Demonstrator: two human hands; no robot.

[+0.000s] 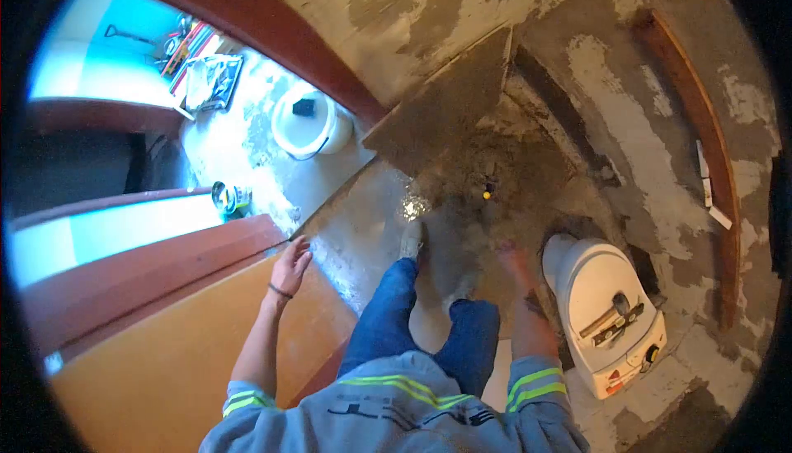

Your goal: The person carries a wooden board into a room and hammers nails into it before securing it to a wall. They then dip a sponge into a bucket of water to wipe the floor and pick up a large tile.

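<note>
My left hand (292,266) is raised at the left, near the edge of the orange door (206,329), fingers apart and holding nothing. Over the floor at the right, my right hand (516,261) is smeared by motion, so its fingers cannot be made out. To the right of that hand stands a white toilet (598,296), with a few tools (612,323) lying on its closed lid. A small yellow object (487,195) sits on the dark, wet-looking floor (450,230) ahead of my feet.
Beyond the doorway at the upper left are a white bucket (309,123) with a dark item on its lid, an open can (229,197) and a black tray (216,82). A curved-looking wooden board (714,156) stands along the patchy wall at the right.
</note>
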